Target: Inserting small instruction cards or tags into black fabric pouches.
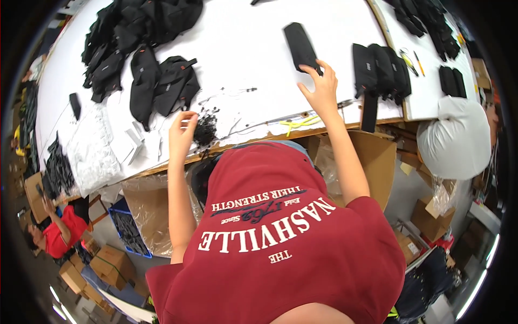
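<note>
A flat black fabric pouch lies on the white table, slightly tilted. My right hand is at its near end, thumb and fingers spread, fingertips at the pouch's edge without closing round it. At the table's front edge, my left hand hovers with loosely curved fingers, and I see nothing in it. Beside its fingertips is a heap of black scraps. Beyond that hand lie black fabric pouches. Right of my right hand, several black pouches sit in a row.
A large pile of black fabric items covers the table's far left. Yellow strips lie near the front edge. Yellow-handled snips are at the right. Open cardboard boxes stand below the table. A person in red is at the left.
</note>
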A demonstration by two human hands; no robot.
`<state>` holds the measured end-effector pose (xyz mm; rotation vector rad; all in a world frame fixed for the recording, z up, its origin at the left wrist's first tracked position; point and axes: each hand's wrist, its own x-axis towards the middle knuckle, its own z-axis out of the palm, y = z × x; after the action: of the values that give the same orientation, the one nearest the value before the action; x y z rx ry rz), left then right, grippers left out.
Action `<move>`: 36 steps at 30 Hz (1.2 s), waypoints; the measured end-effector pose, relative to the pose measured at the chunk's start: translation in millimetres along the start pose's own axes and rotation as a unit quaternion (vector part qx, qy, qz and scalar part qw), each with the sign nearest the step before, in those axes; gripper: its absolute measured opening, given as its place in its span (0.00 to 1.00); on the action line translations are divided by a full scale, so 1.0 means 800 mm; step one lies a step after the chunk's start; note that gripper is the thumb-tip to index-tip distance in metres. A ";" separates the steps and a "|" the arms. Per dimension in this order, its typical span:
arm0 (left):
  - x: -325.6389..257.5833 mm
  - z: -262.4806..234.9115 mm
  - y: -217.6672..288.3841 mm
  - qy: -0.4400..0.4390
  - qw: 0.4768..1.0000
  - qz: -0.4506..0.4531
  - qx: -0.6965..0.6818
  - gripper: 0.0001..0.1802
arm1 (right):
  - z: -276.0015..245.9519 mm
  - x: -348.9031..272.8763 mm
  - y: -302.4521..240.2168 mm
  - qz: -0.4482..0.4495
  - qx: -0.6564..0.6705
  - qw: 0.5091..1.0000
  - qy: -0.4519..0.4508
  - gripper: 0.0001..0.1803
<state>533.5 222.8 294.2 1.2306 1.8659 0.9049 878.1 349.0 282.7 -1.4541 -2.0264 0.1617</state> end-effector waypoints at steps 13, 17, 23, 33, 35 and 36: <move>0.059 0.091 -0.028 0.020 0.953 0.077 0.293 0.11 | 0.044 -0.046 -0.037 0.036 0.209 0.957 -0.197 0.10; 0.061 0.104 -0.035 -0.022 0.926 0.084 0.367 0.10 | 0.034 -0.047 -0.050 0.090 0.251 0.935 -0.233 0.08; 0.053 0.099 -0.032 -0.031 0.957 0.082 0.275 0.09 | 0.022 -0.045 -0.062 0.115 0.314 0.910 -0.247 0.08; 0.022 0.089 -0.003 -0.104 0.982 0.006 0.160 0.08 | 0.030 -0.036 -0.083 0.108 0.353 0.889 -0.271 0.08; 0.021 0.085 0.013 -0.138 0.978 -0.058 0.147 0.08 | 0.027 -0.036 -0.086 0.113 0.360 0.886 -0.269 0.08; 0.020 0.087 0.007 -0.123 0.978 -0.003 0.168 0.09 | 0.029 -0.038 -0.085 0.115 0.359 0.887 -0.268 0.08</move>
<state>590.5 251.2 261.0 1.4638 1.8649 0.4159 816.2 301.7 281.7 -1.2104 -1.8417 1.3908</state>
